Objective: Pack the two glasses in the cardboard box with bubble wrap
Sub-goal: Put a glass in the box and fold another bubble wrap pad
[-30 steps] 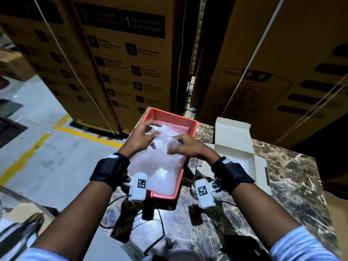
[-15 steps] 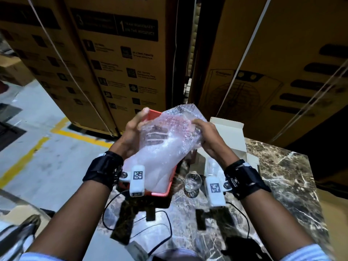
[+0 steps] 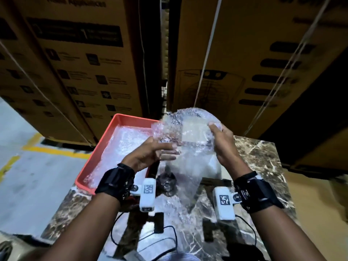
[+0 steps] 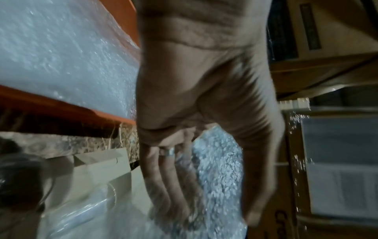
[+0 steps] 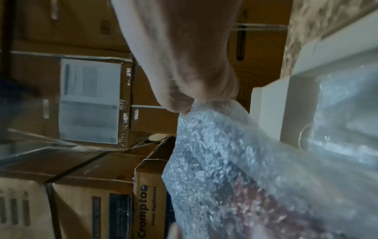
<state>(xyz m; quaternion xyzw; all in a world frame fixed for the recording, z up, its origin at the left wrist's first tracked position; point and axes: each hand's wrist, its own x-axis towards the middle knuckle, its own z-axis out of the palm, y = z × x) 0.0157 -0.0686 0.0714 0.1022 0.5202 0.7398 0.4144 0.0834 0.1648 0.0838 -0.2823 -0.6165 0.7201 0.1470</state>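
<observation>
Bubble wrap sheet (image 3: 185, 140): clear, crinkled, your hands holding it up above the tabletop (image 3: 254, 157), just right of the red tray. Second layer of bubble wrap (image 3: 120, 147): flat, lining that tray. Glass (image 3: 167, 182): clear, standing on the tabletop just beside the tray's near right corner, partly hidden. White cardboard box (image 5: 290, 84): open, behind the raised sheet.

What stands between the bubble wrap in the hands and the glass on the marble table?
Nothing visible does. The left hand and the right hand hold the bubble wrap up above the table. The glass stands just below, between the wrists, by the sheet's hanging lower part. Blur hides whether they touch.
</observation>
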